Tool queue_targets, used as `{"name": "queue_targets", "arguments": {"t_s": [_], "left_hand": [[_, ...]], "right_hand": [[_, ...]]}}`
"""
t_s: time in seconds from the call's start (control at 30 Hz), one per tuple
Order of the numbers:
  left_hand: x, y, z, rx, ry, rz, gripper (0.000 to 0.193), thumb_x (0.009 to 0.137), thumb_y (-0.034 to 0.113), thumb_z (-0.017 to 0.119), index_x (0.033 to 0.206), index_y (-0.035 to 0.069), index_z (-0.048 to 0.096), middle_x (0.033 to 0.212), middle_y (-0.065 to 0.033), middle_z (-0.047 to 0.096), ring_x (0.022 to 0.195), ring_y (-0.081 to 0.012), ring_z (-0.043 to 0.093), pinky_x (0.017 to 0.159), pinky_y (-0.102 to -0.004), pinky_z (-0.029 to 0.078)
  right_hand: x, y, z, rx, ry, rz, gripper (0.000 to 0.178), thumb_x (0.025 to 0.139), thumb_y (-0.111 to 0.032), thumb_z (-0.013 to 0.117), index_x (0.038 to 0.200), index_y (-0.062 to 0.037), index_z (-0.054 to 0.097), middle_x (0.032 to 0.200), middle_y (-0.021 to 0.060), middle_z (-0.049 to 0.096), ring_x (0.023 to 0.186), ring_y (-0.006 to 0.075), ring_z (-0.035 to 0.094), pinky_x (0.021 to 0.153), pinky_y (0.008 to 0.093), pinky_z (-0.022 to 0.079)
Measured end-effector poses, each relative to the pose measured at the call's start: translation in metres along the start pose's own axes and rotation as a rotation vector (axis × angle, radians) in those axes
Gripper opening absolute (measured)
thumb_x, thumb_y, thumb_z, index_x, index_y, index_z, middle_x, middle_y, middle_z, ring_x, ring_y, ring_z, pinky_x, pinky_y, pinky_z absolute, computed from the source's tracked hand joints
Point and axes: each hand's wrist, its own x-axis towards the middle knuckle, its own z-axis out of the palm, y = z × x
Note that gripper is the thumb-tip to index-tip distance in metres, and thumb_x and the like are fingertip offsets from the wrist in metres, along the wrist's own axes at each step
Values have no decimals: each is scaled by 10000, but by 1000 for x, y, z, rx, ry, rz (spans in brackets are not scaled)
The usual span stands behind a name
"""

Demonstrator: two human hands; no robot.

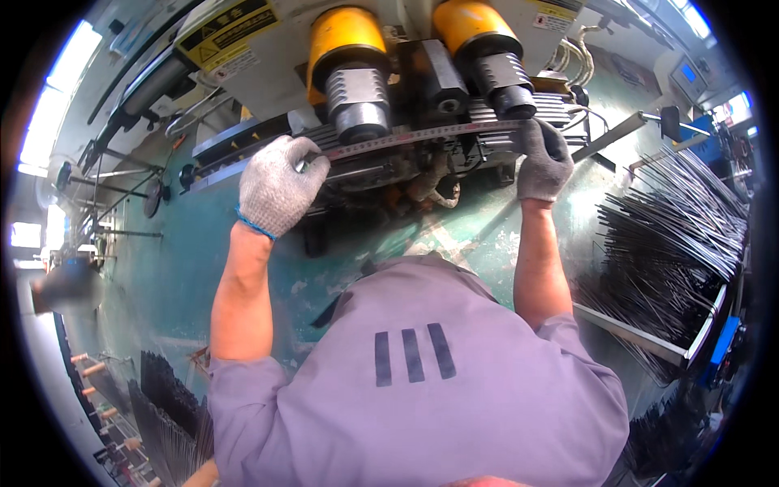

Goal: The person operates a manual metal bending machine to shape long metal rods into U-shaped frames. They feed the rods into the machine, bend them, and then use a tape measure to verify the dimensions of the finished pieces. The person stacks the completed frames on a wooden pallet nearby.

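Note:
A measuring tape [430, 133] is stretched across the front of a machine, with small markings along its strip. My left hand [282, 183], in a pale knit glove with a blue cuff edge, grips the tape's left end. Something small shows between its thumb and fingers, too little to name. At the other end my right hand [544, 161], in a darker grey glove, pinches the tape just below the right spindle. Above the strip, two yellow-and-black cylinders [349, 40] carry metal spindle heads [357, 101] pointing toward me. Dark metal bars lie behind and under the tape.
A metal-framed bin [649, 337] heaped with thin dark rods [657, 243] stands at my right. More bundled rods [166, 406] are at the lower left. Cables [442, 187] hang under the machine, above the green floor [187, 276]. A rail [613, 136] juts out to the right.

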Motion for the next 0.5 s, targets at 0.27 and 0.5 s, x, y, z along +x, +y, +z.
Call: {"name": "queue_targets", "arguments": {"t_s": [0.27,0.5], "left_hand": [[-7,-24,-12,-16,-115,-75,195,927,201,782,984,15,797,961,-197,759,934,-399,740,858,-457,576],[-3,-27,-15,-16,-120,-74,208,927,219,779,992,24,805,966,-195,765,946,-398,747,868,-459,580]], "right_hand": [[5,3,-1,-117,30,-61,225,1005,-132,834,1158,31,823,1047,84,822,962,141,744,925,299,592],[8,8,-3,-101,24,-62,224,999,-135,843,1155,25,828,1056,79,821,964,142,741,935,300,590]]}}
